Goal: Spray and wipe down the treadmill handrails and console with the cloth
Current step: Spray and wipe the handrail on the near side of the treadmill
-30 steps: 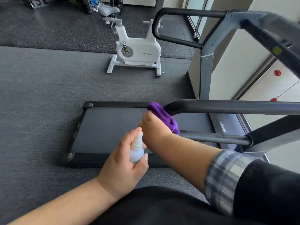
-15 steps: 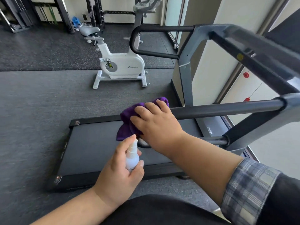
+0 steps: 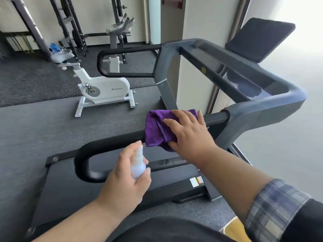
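The right hand [image 3: 190, 135] is pressing the purple cloth [image 3: 158, 130] onto the near handrail [image 3: 111, 143], fingers spread fairly flat on top with the thumb tucked under the cloth's lower edge, so I'd call that grip a loose grasp on the cloth around the bar. The left hand [image 3: 125, 179] is clenching around the small white spray bottle [image 3: 138, 165], index finger sitting on top of the nozzle, held just below the rail.

What's changing: a second ago the cloth was bunched at the rounded end of the rail, and now it's sitting further along the straight bar, closer to where the rail joins the grey console frame [image 3: 244, 117]. So the wiping is working its way up toward the console [image 3: 258, 39], which looks untouched to me. The far handrail [image 3: 125, 62] is probably waiting its turn too.

The cloth is looking folded over, fluffy microfibre, draping over the bar. White exercise bike [image 3: 104, 89] is parked behind on the floor.
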